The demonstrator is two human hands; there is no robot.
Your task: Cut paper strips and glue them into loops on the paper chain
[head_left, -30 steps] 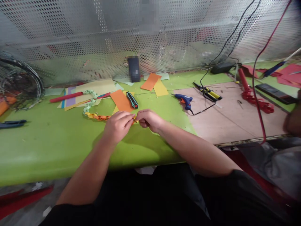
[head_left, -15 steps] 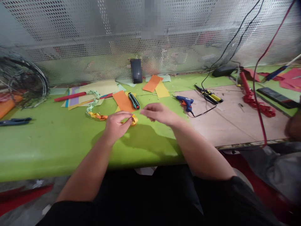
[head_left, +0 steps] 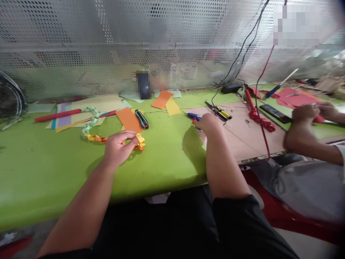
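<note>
The yellow end of a paper chain [head_left: 140, 141] is pinched between the thumb and fingers of my left hand [head_left: 118, 147], above the green tabletop. From there the chain runs left through orange and yellow links to pale green ones. My right hand [head_left: 212, 124] is closed round the handle of a blue glue gun [head_left: 194, 116], which lies at the edge of the pinkish board; most of the handle is hidden under the hand. Between and beyond my hands are a black and teal utility knife [head_left: 141, 119] and an orange paper sheet [head_left: 128, 119].
Yellow-handled pliers [head_left: 221, 114] lie past the glue gun. A red paper roll [head_left: 58, 115] and coloured sheets are at the left. Black cables and a red cable [head_left: 262, 126] hang at the right, where a co-worker's hands [head_left: 307, 111] hold red paper. Perforated metal stands behind.
My right hand has moved right, from beside the chain to the glue gun, and closed on it. My left hand still holds the chain's yellow end. The view has turned right.
</note>
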